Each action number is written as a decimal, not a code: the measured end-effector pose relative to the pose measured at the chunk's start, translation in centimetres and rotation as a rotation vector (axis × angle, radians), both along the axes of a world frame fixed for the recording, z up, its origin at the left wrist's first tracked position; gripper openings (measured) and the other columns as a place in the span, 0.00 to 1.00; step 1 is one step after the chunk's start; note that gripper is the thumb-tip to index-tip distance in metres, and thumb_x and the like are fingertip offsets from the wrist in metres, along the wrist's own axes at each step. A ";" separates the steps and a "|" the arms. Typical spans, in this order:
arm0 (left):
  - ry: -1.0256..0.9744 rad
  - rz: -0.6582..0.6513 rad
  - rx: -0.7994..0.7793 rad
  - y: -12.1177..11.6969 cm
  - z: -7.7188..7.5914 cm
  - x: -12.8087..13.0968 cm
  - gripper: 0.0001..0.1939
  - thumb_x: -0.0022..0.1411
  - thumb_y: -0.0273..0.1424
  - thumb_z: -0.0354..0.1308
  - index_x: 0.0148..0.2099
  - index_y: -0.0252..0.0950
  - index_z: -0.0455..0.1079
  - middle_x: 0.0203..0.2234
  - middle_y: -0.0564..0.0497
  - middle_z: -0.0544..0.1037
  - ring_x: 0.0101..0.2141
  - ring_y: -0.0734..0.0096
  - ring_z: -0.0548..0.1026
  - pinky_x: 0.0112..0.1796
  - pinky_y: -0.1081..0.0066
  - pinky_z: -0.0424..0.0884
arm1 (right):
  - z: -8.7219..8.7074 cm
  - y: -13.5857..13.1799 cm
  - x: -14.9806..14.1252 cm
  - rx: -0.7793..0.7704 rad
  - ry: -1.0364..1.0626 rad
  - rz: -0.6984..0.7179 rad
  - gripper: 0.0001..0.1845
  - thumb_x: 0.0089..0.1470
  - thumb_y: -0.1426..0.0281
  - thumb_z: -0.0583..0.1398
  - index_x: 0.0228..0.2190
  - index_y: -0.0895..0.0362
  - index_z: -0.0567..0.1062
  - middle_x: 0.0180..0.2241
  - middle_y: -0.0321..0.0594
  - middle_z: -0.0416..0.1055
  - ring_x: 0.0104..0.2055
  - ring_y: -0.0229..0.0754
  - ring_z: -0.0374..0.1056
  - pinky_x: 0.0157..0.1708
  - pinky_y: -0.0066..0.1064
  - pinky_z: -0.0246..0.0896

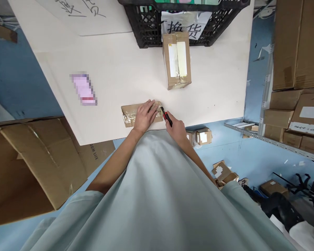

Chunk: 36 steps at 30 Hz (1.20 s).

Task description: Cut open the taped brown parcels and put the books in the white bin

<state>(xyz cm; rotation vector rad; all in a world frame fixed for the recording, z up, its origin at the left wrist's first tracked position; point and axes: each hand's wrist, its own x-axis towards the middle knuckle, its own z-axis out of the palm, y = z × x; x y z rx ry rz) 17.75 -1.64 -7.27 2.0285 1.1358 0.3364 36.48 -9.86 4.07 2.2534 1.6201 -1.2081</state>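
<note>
A small cardboard box (pixel 129 115), wrapped in clear tape, lies near the table's front edge. My left hand (pixel 144 116) presses flat on its top, fingers stretched out. In my right hand (pixel 176 128) is a red and black utility knife (pixel 166 116), gripped by the handle. Its tip points at the right end of the box, at or very near the tape; I cannot tell whether it cuts in. Beyond them stands a taller taped carton (pixel 177 61) with pale labels on top.
A black plastic crate (pixel 149 29) with a handwritten sign sits at the table's far side. A blurred pink phone-like object (pixel 84 89) lies left on the white table (pixel 110 69). A large open carton (pixel 42 160) stands at left. Shelved boxes (pixel 298 118) are at right.
</note>
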 end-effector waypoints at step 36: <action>-0.141 -0.044 0.062 -0.9 -3.4 -0.1 0.24 0.85 0.45 0.45 0.67 0.43 0.77 0.72 0.38 0.77 0.76 0.47 0.70 0.73 0.38 0.64 | 3.4 0.4 -7.2 -0.276 -0.242 -0.020 0.37 0.75 0.80 0.49 0.80 0.63 0.58 0.53 0.63 0.84 0.56 0.53 0.83 0.52 0.36 0.79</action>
